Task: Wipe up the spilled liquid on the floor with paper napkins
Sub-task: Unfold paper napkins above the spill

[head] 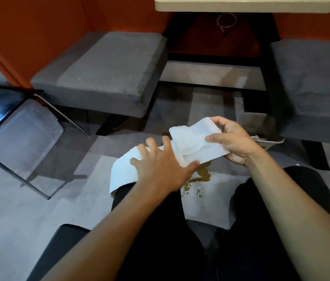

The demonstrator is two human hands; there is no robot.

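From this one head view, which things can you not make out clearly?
- Spilled liquid: its far part is hidden behind the paper napkins and the left hand.
- Left hand: blurred, so whether it grips the napkin is unclear.
- Waste bin: partly covered by the right hand; its contents are too small to identify.
- Table: its top is cut off by the upper edge.

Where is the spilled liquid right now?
In the head view, the brown spilled liquid lies on the grey floor between the person's knees, just below the paper napkins, with small droplets trailing nearer. The bin stands to its right.
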